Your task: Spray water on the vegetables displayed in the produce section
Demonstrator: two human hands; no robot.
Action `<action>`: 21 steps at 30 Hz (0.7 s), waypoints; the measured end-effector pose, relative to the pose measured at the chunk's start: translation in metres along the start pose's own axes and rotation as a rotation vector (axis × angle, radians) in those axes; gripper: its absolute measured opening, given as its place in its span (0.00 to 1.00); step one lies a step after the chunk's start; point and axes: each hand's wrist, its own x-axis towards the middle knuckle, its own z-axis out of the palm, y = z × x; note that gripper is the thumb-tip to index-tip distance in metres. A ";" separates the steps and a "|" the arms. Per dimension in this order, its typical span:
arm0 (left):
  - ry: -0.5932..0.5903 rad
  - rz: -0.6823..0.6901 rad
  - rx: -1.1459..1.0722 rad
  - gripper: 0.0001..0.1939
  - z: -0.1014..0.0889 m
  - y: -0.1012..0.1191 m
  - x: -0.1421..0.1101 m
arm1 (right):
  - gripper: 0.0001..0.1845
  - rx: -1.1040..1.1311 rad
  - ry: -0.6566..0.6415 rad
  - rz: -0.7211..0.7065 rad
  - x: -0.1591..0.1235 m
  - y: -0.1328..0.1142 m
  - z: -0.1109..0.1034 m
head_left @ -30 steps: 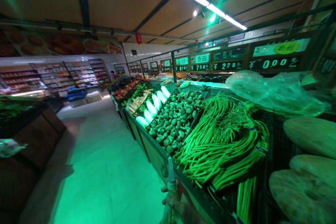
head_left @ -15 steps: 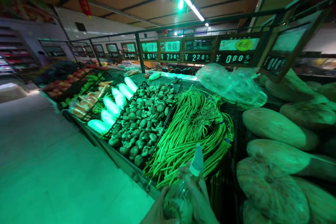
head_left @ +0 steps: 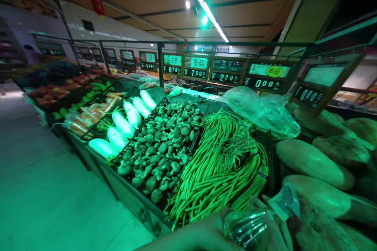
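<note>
At the bottom of the view, my left hand is closed around the side of a clear plastic bag, shiny and creased, with contents I cannot make out. My right hand grips it from the right, near its gathered top. A pale, bluish-white piece, maybe a label or the bag's end, sticks up above those fingers. Just beyond both hands lie long green garlic stems in bundles with blue ties. Large pumpkins lie close to my right hand.
Left of the stems, a black crate holds mushrooms, then white radishes and bagged carrots. A crumpled plastic bag rests behind the stems. Price signs hang from a rail. The floor runs along the left.
Both hands have moved right with the plastic bag, from in front of the stems to near the pumpkins. The pale piece on top now tilts right. The camera view has shifted slightly.
</note>
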 end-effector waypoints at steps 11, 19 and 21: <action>0.411 0.180 -0.103 0.43 -0.068 0.055 -0.112 | 0.39 -0.113 -0.495 0.056 -0.024 0.047 0.150; 0.654 0.280 -0.135 0.45 -0.090 0.062 -0.220 | 0.20 -0.120 -0.925 0.046 -0.089 0.103 0.245; 0.701 0.298 -0.124 0.45 -0.094 0.059 -0.240 | 0.20 -0.131 -0.951 0.031 -0.104 0.114 0.257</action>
